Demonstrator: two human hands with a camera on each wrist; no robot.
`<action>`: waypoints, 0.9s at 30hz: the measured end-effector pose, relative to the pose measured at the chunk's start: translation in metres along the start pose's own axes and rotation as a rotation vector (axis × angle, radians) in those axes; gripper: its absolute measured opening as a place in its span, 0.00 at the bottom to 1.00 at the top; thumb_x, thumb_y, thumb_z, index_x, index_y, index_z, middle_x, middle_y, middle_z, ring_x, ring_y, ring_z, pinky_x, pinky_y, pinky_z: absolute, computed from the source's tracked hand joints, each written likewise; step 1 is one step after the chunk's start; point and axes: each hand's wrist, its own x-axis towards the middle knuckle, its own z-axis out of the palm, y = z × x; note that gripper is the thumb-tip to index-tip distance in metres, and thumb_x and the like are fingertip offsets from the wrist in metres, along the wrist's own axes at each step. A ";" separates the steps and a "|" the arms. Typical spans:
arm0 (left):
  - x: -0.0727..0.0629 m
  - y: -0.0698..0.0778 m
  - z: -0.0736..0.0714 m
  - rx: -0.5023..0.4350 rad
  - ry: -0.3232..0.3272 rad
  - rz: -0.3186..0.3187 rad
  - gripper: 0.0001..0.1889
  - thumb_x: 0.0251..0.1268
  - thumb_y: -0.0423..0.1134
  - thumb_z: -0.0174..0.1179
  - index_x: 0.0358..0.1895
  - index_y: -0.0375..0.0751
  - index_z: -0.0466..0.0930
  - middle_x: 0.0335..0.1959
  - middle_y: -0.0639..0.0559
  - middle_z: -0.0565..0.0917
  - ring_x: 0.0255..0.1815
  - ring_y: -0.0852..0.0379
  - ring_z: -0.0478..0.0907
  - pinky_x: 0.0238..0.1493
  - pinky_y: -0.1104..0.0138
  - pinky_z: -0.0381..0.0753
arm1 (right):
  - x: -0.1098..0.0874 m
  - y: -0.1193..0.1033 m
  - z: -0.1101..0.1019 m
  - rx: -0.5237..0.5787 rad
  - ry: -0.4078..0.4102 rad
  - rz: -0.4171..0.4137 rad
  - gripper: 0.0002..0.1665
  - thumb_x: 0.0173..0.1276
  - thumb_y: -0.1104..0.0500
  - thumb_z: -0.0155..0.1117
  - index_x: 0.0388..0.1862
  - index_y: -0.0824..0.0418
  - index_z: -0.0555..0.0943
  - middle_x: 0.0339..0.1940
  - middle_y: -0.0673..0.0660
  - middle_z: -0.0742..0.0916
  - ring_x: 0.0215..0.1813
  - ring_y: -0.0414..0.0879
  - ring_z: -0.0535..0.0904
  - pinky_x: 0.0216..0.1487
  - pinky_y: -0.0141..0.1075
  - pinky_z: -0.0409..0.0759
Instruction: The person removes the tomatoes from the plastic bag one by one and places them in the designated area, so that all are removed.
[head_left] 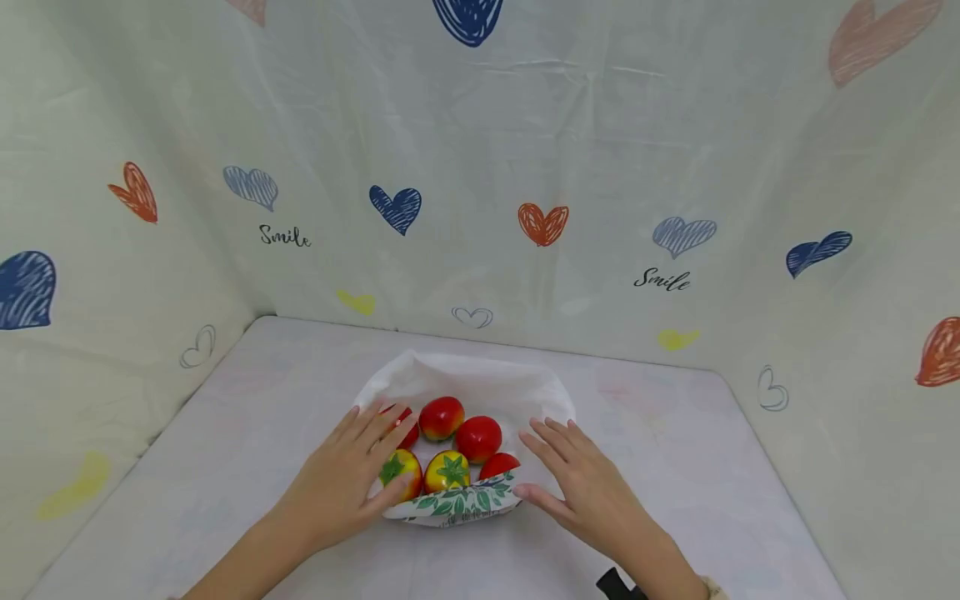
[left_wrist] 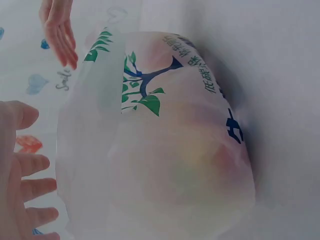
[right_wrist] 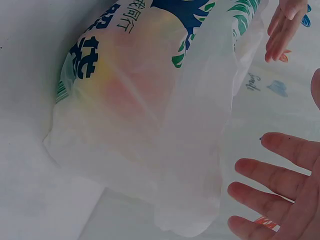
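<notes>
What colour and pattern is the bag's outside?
The bag is whitish, printed with green leaves, a dark blue branch and lettering; clearest in the left wrist view.

A whitish bench (head_left: 255,442), faintly marked with pastel patches, has its far corners at about ten and two o'clock. Directly on it lies a white plastic bag (head_left: 480,500) — mouth spread, plain wall at twelve, green-leaf-printed edge at six.

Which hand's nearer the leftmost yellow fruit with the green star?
Left. In the head view, the left hand is right beside that fruit, thumb at its front; the right hand is across at the bag's right side.
</notes>
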 end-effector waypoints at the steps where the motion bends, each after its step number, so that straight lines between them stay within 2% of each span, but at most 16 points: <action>1: -0.001 -0.001 0.000 0.000 0.003 -0.006 0.33 0.59 0.57 0.54 0.67 0.46 0.66 0.68 0.49 0.67 0.71 0.45 0.58 0.68 0.47 0.60 | 0.001 -0.001 0.000 0.011 -0.008 0.011 0.39 0.62 0.30 0.50 0.64 0.51 0.71 0.63 0.51 0.77 0.67 0.48 0.68 0.68 0.48 0.64; 6: -0.004 -0.003 0.002 -0.026 0.030 -0.054 0.32 0.60 0.53 0.55 0.67 0.45 0.66 0.69 0.49 0.65 0.71 0.44 0.57 0.67 0.47 0.62 | 0.002 -0.006 0.001 0.072 -0.036 0.049 0.37 0.62 0.32 0.51 0.64 0.50 0.71 0.62 0.50 0.77 0.65 0.46 0.70 0.68 0.46 0.66; 12: -0.008 -0.005 0.001 -0.094 0.084 -0.122 0.31 0.62 0.48 0.56 0.67 0.43 0.64 0.69 0.47 0.64 0.70 0.42 0.60 0.64 0.47 0.66 | 0.005 -0.011 0.002 0.130 -0.001 0.078 0.32 0.62 0.36 0.56 0.62 0.50 0.73 0.60 0.48 0.79 0.61 0.44 0.73 0.63 0.43 0.73; 20: -0.011 -0.003 -0.002 -0.179 0.037 -0.281 0.32 0.64 0.47 0.55 0.71 0.45 0.57 0.72 0.46 0.60 0.70 0.42 0.58 0.61 0.46 0.69 | 0.012 -0.019 0.005 0.255 0.031 0.183 0.30 0.64 0.36 0.53 0.60 0.48 0.74 0.57 0.47 0.80 0.58 0.41 0.75 0.54 0.39 0.79; 23: -0.013 -0.004 -0.001 -0.232 0.029 -0.344 0.34 0.64 0.46 0.55 0.72 0.47 0.54 0.72 0.45 0.59 0.70 0.42 0.58 0.60 0.45 0.69 | 0.016 -0.021 0.007 0.302 0.040 0.185 0.30 0.64 0.36 0.53 0.59 0.50 0.75 0.56 0.47 0.81 0.58 0.42 0.76 0.54 0.39 0.79; 27: -0.015 -0.005 0.000 -0.344 0.030 -0.419 0.36 0.65 0.44 0.55 0.73 0.46 0.50 0.72 0.42 0.57 0.70 0.41 0.58 0.61 0.44 0.67 | 0.021 -0.025 0.011 0.346 0.032 0.171 0.26 0.63 0.43 0.60 0.58 0.51 0.75 0.56 0.48 0.81 0.59 0.43 0.75 0.56 0.39 0.78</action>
